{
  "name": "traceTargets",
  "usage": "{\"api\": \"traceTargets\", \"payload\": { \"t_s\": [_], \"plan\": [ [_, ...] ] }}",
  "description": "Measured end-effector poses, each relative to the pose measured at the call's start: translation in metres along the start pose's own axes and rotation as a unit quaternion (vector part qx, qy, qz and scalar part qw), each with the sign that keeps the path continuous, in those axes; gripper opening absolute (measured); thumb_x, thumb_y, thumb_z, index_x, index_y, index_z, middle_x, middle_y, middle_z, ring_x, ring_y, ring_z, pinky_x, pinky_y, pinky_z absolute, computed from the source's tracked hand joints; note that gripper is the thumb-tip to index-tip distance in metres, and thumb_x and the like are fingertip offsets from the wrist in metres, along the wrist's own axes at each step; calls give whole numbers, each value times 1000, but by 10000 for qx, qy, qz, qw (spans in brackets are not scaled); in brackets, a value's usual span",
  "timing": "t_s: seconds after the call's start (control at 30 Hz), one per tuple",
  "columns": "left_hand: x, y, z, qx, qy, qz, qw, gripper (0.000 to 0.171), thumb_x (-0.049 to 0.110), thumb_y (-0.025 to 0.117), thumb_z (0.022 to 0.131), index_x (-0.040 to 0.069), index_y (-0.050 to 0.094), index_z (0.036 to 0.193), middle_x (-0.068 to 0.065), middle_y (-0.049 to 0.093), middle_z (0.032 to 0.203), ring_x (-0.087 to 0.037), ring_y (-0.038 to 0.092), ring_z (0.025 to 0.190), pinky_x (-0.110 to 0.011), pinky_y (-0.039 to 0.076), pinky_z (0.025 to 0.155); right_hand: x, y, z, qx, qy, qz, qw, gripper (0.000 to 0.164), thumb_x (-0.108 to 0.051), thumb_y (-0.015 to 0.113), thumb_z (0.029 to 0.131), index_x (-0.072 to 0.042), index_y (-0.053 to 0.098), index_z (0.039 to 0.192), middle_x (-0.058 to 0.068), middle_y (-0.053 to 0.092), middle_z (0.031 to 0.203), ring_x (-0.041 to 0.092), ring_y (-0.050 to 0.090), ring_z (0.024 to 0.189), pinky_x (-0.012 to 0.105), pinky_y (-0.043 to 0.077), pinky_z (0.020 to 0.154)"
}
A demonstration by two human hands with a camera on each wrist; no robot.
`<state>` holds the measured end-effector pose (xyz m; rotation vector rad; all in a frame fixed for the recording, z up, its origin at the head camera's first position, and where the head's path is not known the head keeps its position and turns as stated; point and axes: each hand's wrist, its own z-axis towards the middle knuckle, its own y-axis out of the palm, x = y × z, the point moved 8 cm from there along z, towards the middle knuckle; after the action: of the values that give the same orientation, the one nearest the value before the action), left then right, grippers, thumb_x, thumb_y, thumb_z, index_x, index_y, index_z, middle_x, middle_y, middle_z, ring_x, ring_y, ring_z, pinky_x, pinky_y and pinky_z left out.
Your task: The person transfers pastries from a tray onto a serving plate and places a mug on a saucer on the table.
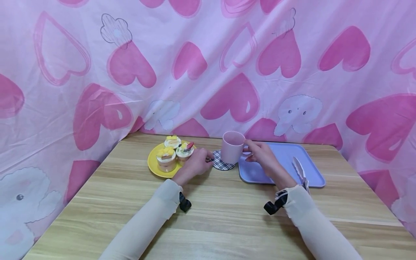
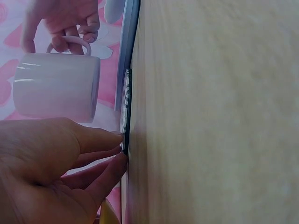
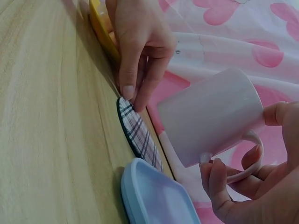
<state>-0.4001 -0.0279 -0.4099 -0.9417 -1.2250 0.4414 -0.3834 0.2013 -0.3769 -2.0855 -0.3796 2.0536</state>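
Note:
A pale pink mug [image 1: 232,150] hangs just above a plaid coaster [image 1: 218,164], held by its handle in my right hand [image 1: 264,157]. In the right wrist view the fingers curl through the mug's handle [image 3: 256,161], with the thumb near the rim. My left hand [image 1: 197,161] pinches the near-left edge of the coaster [image 3: 138,130] between thumb and fingers. The left wrist view shows the coaster lying flat along the tabletop, with a gap between it and the mug [image 2: 56,86] above.
Left of the coaster, a yellow plate [image 1: 154,169] carries several dessert cups [image 1: 167,162] topped with fruit. A blue-lavender tray [image 1: 260,177] lies at right, with serrated tongs [image 1: 299,169] on it. A pink heart-patterned curtain [image 1: 195,90] hangs behind the wooden table [image 1: 221,216].

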Motion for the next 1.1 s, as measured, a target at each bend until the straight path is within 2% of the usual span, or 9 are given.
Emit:
{"api": "traceTargets", "payload": {
  "t_s": [0.3,0.53,0.73,0.93,1.1],
  "plan": [
    [2,0,0,72,187,-2,9998,26,8,75,100,3,79,125,-14,80,125,-26,75,116,-44,63,104,10,9,13,78,311,-1,9995,64,-52,55,107,0,68,141,24,70,134,29,70,105,26,62,83],
    [2,1,0,47,129,-81,9999,27,7,75,100,2,78,127,-14,80,127,-26,74,117,-44,62,106,18,15,24,68,476,105,9988,62,-50,56,105,2,70,136,20,71,127,22,66,96,26,60,81],
    [2,1,0,47,70,-77,9999,28,7,74,101,3,78,128,-13,79,128,-25,74,117,-44,62,105,24,19,33,76,536,270,9982,56,-48,58,103,-1,70,131,13,71,119,23,65,97,26,58,79],
    [1,1,0,32,-8,-55,10000,28,8,75,100,4,78,128,-14,79,127,-25,75,116,-43,63,104,29,22,38,61,605,204,9979,60,-49,57,103,-1,69,135,16,71,125,23,64,97,26,57,79],
    [-1,-1,1,68,-66,25,10000,30,9,75,100,3,77,129,-13,80,121,-22,73,104,-40,64,98,28,24,39,51,643,169,9978,62,-51,57,103,-1,66,139,17,69,128,27,65,104,25,56,80]
  ]
}}
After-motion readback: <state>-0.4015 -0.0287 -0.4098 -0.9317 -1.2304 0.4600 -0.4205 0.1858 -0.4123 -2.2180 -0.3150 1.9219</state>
